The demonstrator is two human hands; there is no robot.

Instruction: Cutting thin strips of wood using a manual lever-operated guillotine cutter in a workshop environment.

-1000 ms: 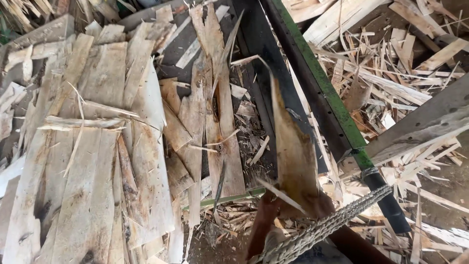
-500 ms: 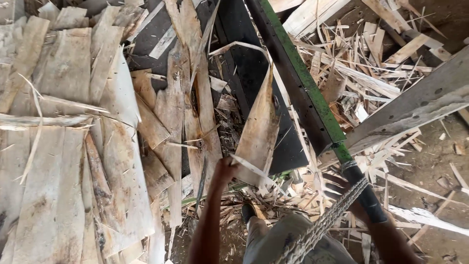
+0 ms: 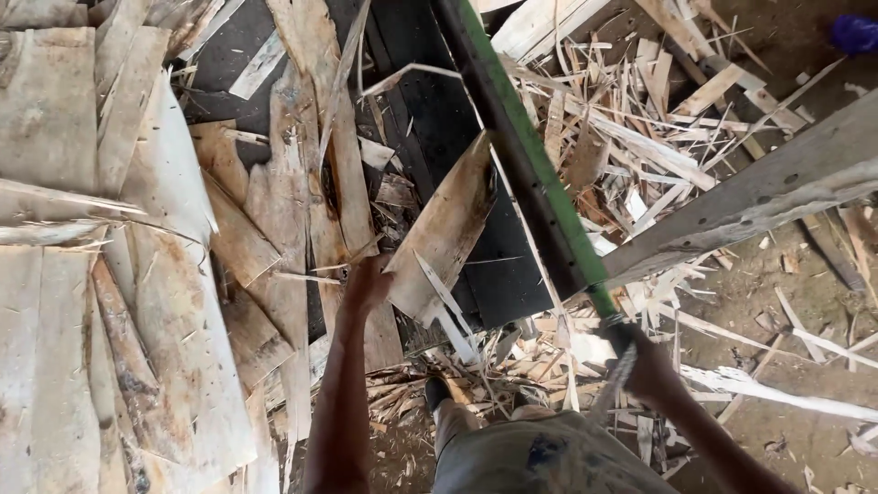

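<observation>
My left hand [image 3: 368,282] grips the lower edge of a thin, curved veneer sheet [image 3: 445,226], which stands tilted over the dark belt [image 3: 457,128]. My right hand [image 3: 647,366] rests at the lower end of the green metal rail [image 3: 526,160], closed around a rope [image 3: 617,370] that runs down from it. Piles of pale veneer sheets [image 3: 110,274] lie to the left of my left arm.
A grey wooden beam [image 3: 750,201] slants across the right side. Splintered wood scraps [image 3: 631,119] litter the ground beyond the rail and around my feet [image 3: 437,391]. A blue object [image 3: 855,35] sits at the top right corner. Bare dirt shows at the right.
The view has shifted left and down. My left arm has come into view and taken hold of the veneer sheet. My right hand has closed on the rope at the rail's end.
</observation>
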